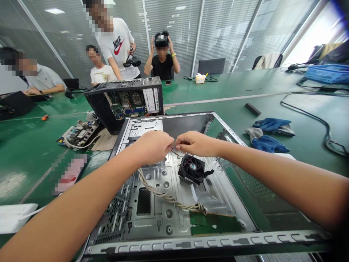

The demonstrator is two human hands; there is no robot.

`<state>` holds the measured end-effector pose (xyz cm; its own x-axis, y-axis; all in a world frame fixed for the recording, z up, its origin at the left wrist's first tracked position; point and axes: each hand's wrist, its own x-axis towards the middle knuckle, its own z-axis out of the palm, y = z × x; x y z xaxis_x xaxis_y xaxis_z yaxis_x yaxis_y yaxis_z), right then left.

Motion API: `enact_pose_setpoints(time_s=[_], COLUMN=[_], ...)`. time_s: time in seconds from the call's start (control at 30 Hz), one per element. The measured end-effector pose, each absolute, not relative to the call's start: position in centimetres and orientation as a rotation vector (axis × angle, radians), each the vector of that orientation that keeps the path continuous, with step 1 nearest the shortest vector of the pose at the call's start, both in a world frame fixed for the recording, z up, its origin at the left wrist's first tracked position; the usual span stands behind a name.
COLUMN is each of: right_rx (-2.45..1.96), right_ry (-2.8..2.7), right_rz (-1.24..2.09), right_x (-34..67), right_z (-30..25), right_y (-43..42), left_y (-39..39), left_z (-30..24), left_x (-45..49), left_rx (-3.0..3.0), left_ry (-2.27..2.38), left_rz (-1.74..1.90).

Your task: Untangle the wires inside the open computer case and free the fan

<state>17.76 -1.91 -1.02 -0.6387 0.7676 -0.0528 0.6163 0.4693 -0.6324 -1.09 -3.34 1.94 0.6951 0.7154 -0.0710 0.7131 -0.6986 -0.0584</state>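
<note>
In the head view an open computer case (152, 227) lies flat, its bare metal inside facing up. Inside it sits a black CPU cooler fan (193, 167), with a thin fan cable (174, 151) running up from it. My left hand (156, 145) is closed in a pinch at this cable, above the case floor. Close beside it, my right hand (195, 143) pinches the cable too, its fingertips almost touching the left ones. A twisted bundle of beige wires (166, 197) crosses the case floor to a connector near a green board (215, 222).
Behind stands another open computer case (124, 103). A loose circuit board (80, 133) lies to the left, near a phone (72, 173). Blue gloves (272, 133) and a black cable (313, 116) are on the right. Several people are across the green table (188, 91).
</note>
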Motion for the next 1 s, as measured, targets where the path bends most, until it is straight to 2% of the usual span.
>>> enact_pose_setpoints(time_s=[0.3, 1.0], right_rx=[-1.178, -1.121], right_ry=[-2.388, -2.095], right_rz=[1.105, 1.766], right_x=[17.9, 18.1], right_z=[-0.9, -0.8], right_y=[-2.0, -2.4], left_y=[-3.3, -2.5], left_z=[1.7, 2.0], left_x=[-1.1, -2.4], left_rx=[-2.914, -2.795], left_ry=[-1.131, -1.256], left_rz=[-0.024, -0.012])
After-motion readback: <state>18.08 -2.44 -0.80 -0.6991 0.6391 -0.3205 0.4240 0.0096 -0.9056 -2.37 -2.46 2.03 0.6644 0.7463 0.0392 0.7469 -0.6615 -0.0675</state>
